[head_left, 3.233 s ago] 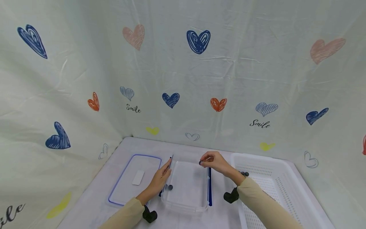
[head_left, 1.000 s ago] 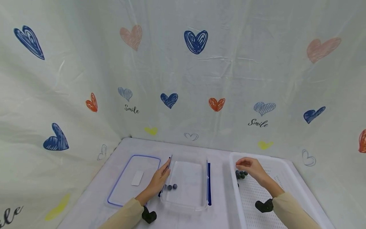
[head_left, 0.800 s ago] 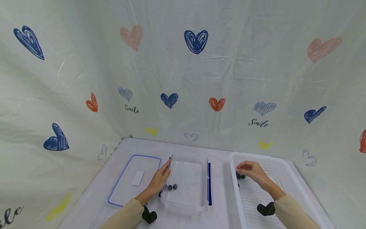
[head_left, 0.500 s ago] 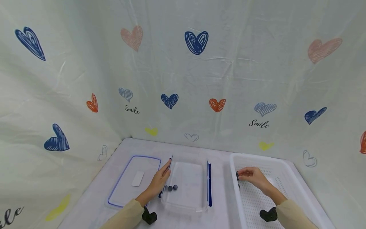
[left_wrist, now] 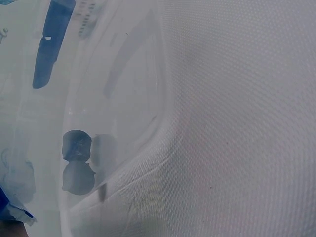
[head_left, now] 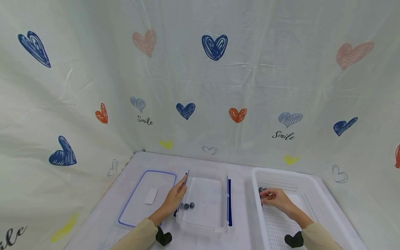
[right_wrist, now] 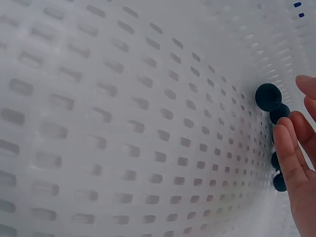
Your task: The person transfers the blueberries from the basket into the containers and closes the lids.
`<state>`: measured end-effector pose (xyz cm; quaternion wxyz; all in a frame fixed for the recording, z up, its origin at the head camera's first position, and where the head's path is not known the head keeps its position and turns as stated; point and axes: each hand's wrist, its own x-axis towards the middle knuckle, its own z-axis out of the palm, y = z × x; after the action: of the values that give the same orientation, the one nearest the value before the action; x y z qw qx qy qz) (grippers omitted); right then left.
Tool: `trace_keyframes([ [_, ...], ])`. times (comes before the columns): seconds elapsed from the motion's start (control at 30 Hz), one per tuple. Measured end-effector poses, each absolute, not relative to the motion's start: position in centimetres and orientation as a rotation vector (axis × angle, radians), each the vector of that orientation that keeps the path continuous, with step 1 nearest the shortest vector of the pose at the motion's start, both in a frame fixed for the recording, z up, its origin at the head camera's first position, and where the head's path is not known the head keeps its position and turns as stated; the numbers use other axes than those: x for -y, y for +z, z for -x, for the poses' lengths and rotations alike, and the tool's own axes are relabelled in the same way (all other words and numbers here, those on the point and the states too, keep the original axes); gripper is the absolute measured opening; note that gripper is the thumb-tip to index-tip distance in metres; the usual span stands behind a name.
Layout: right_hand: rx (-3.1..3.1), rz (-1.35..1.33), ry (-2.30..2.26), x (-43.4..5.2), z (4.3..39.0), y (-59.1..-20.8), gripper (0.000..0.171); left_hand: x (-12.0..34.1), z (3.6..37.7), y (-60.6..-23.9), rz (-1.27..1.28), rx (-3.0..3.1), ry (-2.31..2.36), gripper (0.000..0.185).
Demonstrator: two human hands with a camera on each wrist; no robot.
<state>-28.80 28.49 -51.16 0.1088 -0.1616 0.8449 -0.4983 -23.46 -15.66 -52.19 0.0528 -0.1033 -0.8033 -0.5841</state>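
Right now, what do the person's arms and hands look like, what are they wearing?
Both arms wear long beige sleeves down to the wrist. A small black device is strapped at each wrist, below the left hand and the right hand. The hands are bare, with no gloves or rings visible.

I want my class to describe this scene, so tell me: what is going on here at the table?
A person works with both hands. The right hand reaches into the white perforated basket, fingers at a cluster of small dark balls by its wall; whether its grip has closed on one is unclear. The left hand rests against the edge of a clear container, where dark balls lie. The lid lies beside it.
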Motion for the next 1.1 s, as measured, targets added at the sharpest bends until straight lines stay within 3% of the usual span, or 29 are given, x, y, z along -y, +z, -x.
trace_keyframes([
  [0.67, -2.491, 0.534, -1.434, -28.5, 29.1, -52.9, 0.03, 15.7, 23.5, -52.2, 0.317, 2.411, -1.82, 0.052],
  [1.1, -2.6, 0.547, -1.342, -27.9, 28.6, -52.9, 0.019, 15.8, 23.6, -52.3, 0.33, 2.438, -1.79, 0.051],
])
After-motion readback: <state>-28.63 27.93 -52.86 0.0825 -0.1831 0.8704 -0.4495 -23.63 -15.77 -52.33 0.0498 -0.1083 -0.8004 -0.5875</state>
